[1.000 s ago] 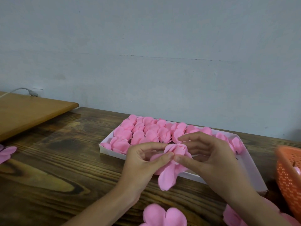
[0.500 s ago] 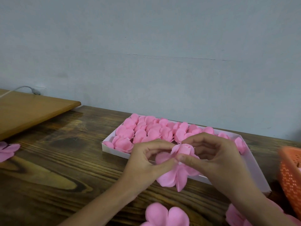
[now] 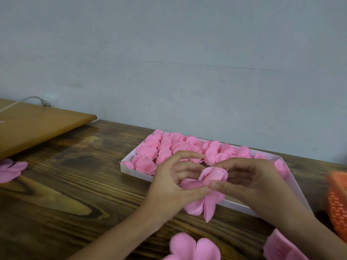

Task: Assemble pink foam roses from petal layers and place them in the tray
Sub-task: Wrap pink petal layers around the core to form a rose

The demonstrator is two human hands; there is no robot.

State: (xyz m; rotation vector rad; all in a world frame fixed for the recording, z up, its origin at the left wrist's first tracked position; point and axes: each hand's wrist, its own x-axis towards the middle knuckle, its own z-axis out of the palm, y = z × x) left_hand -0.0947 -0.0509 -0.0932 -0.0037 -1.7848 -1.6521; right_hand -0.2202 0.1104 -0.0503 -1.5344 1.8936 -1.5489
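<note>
A: How far along?

B: Well on, at a guess. Plenty of finished roses (image 3: 169,149) packed into the white tray (image 3: 135,173), crowding its left and far parts. Bare floor only along the near right side.

A: And left to do?

B: Midway through one more. A rolled bud (image 3: 214,175) at the centre, with an outer petal layer (image 3: 199,205) hanging loose beneath, not yet folded up around it. After that, setting it into the tray. More to make besides, judging by the loose petal layers (image 3: 193,247) lying flat on the table (image 3: 65,184) at the near edge, plus one far to the left and a few at the near right.

A: Where, against the hands?

B: Right between them, above the tray's near rim. Pinched from one side by the left hand (image 3: 169,186), from the other by the right hand (image 3: 257,182), with the thumb tips meeting just under the bud and the forefingers arched over it. Hands together, then, both gripping the same rose.

A: Anything else about?

B: An orange basket (image 3: 338,201) at the right edge, blurred. A pale board (image 3: 37,124) on the far left, with a cable (image 3: 33,99) across it.
</note>
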